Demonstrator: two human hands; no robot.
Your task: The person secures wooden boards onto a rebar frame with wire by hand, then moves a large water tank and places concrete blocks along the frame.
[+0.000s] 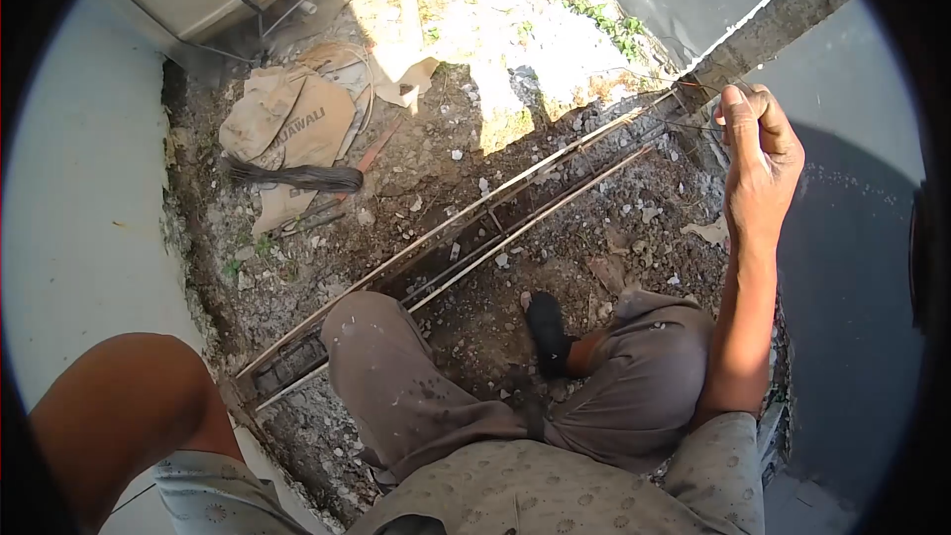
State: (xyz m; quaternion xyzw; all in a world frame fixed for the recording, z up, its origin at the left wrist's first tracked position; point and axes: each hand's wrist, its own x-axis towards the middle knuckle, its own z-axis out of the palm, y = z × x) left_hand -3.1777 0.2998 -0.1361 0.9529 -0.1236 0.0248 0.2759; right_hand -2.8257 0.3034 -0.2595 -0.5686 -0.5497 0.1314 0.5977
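Observation:
My right hand [761, 134] is raised at the upper right, thumb and fingers pinched together on a thin wire [698, 127]. The wire runs left from the fingertips over the far end of a long, narrow wooden form [475, 213]. Metal bars lie inside this form, which crosses the ground diagonally. Of my left arm only the bent part shows at the lower left; the left hand is outside the picture. A bundle of dark wire [297, 176] lies on the ground at the left, away from my hands.
Crumpled paper sacks [312, 124] lie on the rubble at the upper left. A pale wall [89, 208] rises on the left, a grey wall [852, 238] on the right. A concrete beam [773, 25] juts in at the upper right. My knees straddle the form's near side.

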